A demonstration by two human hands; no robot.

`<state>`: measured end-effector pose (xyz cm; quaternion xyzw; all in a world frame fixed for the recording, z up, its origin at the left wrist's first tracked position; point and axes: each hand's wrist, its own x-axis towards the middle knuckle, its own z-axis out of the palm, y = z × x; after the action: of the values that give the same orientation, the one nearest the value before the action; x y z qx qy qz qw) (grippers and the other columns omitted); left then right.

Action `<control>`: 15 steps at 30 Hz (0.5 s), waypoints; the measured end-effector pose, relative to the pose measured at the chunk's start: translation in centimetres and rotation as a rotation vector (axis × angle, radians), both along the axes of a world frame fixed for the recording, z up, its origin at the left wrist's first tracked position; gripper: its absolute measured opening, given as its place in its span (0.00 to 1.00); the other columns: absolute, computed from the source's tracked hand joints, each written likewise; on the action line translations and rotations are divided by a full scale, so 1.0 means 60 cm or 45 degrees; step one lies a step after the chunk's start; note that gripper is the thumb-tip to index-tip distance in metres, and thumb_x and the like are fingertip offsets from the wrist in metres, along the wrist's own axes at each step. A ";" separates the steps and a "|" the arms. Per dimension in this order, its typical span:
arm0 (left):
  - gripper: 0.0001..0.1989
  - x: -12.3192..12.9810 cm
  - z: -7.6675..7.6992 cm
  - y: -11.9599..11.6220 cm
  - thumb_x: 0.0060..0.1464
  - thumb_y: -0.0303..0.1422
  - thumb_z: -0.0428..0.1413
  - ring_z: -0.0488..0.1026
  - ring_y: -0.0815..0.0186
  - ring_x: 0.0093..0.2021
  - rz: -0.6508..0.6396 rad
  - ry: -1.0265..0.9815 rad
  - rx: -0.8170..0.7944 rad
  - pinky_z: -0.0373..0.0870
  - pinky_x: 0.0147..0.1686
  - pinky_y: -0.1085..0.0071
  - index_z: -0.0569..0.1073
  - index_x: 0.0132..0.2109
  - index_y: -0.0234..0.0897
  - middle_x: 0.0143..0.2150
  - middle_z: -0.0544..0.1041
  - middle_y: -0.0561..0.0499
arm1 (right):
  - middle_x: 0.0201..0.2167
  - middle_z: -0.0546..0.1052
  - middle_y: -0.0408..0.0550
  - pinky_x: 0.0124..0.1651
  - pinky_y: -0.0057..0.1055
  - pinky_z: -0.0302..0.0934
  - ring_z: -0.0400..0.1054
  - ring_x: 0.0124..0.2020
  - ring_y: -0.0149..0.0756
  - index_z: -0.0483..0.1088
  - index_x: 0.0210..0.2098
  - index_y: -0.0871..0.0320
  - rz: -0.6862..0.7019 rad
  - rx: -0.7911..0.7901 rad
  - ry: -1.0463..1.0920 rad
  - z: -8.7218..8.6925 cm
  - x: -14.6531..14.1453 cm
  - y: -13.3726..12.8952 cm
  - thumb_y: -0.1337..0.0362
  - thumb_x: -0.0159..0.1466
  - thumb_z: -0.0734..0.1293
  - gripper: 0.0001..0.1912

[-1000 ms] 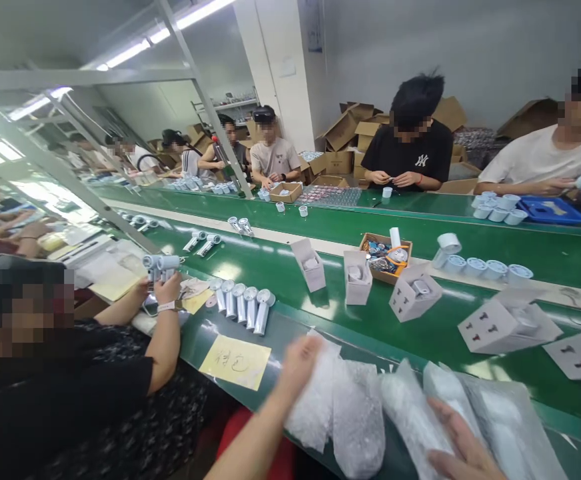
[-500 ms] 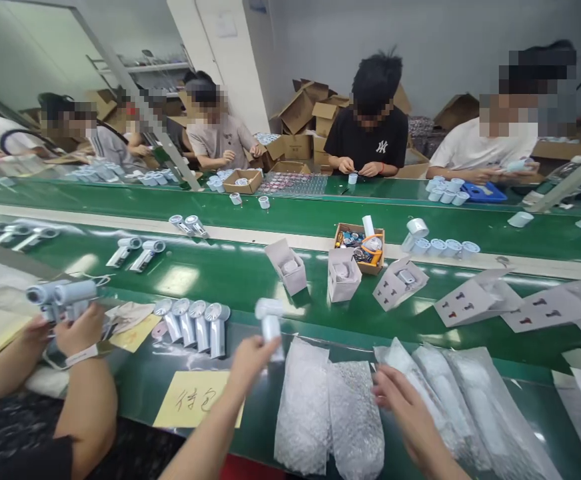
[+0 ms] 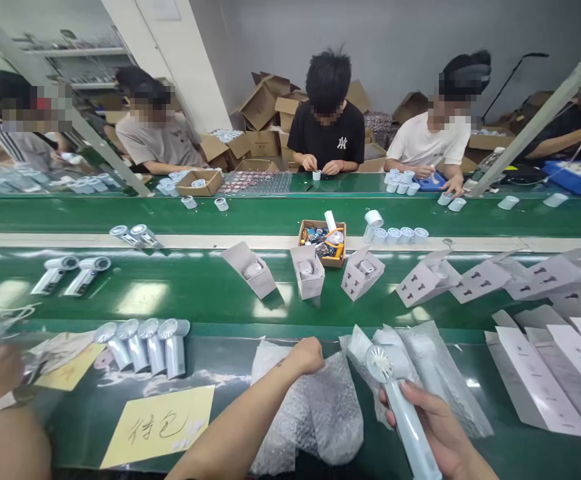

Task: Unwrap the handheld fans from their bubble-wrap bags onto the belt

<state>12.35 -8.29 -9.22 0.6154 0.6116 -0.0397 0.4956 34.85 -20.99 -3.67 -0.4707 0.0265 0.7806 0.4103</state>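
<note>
Conveyor belt, green and broad, runs from nine o'clock to three o'clock, so work passes between people seated on both sides. Flat white cartons lie stacked at four o'clock, within reach of the right side. Bubble-wrap bags sit heaped at six o'clock, directly before the person. Open white boxes stand on the belt at twelve o'clock, mouths up, each with something inside. Four handheld fans lie side by side at nine o'clock above a yellow note, seemingly queued as a batch. The right hand is curled closed around the handle of a handheld fan, its round head tilted up toward eleven o'clock over a bag. The left hand is bunched, fingers pressed down into the bubble-wrap pile, apparently gripping a bag.
</note>
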 end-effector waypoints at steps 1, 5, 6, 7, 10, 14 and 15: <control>0.09 0.005 0.014 -0.007 0.40 0.25 0.60 0.74 0.60 0.31 0.009 -0.040 -0.015 0.67 0.33 0.69 0.69 0.19 0.37 0.20 0.72 0.51 | 0.26 0.81 0.50 0.28 0.26 0.69 0.75 0.22 0.36 0.73 0.32 0.61 0.028 0.012 0.057 -0.002 0.003 -0.010 0.61 0.43 0.82 0.21; 0.03 0.032 0.082 -0.059 0.46 0.30 0.56 0.67 0.70 0.26 0.182 -0.340 -0.018 0.61 0.26 0.75 0.71 0.32 0.35 0.24 0.71 0.56 | 0.28 0.81 0.49 0.25 0.28 0.69 0.75 0.24 0.37 0.74 0.37 0.59 0.205 0.178 0.275 -0.002 -0.016 -0.026 0.61 0.45 0.80 0.22; 0.06 0.040 0.096 -0.075 0.45 0.30 0.57 0.67 0.70 0.26 0.259 -0.482 -0.014 0.61 0.26 0.75 0.71 0.33 0.35 0.26 0.72 0.56 | 0.29 0.80 0.48 0.25 0.29 0.69 0.75 0.26 0.38 0.73 0.38 0.58 0.235 0.230 0.309 0.003 -0.022 -0.023 0.62 0.45 0.80 0.22; 0.07 0.048 0.108 -0.090 0.43 0.29 0.58 0.66 0.70 0.27 0.339 -0.623 -0.008 0.62 0.27 0.75 0.70 0.33 0.35 0.27 0.73 0.55 | 0.29 0.80 0.48 0.25 0.29 0.70 0.75 0.27 0.38 0.73 0.39 0.58 0.256 0.278 0.326 0.010 -0.026 -0.018 0.63 0.44 0.80 0.23; 0.05 0.064 0.126 -0.126 0.40 0.30 0.58 0.63 0.71 0.25 0.586 -0.828 0.036 0.60 0.25 0.75 0.69 0.27 0.35 0.23 0.71 0.55 | 0.28 0.78 0.46 0.24 0.28 0.69 0.73 0.29 0.37 0.72 0.44 0.59 0.312 0.352 0.270 0.033 -0.021 -0.005 0.63 0.44 0.79 0.28; 0.07 0.081 0.131 -0.162 0.49 0.33 0.57 0.63 0.70 0.23 0.822 -0.749 0.454 0.60 0.26 0.74 0.70 0.26 0.35 0.21 0.68 0.55 | 0.28 0.76 0.44 0.24 0.29 0.68 0.72 0.29 0.36 0.70 0.40 0.59 0.377 0.315 0.024 0.032 0.007 -0.005 0.62 0.45 0.78 0.24; 0.06 0.087 0.132 -0.173 0.52 0.32 0.56 0.65 0.69 0.26 0.710 -0.745 0.627 0.62 0.28 0.72 0.71 0.28 0.35 0.23 0.71 0.53 | 0.27 0.76 0.44 0.24 0.29 0.67 0.71 0.28 0.35 0.70 0.39 0.59 0.374 0.294 -0.030 0.025 0.013 -0.008 0.61 0.46 0.78 0.23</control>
<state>17.55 -18.66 -1.31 0.5124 0.5793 0.4160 0.4784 35.64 -21.47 -2.18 -0.4283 -0.1372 0.8244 0.3437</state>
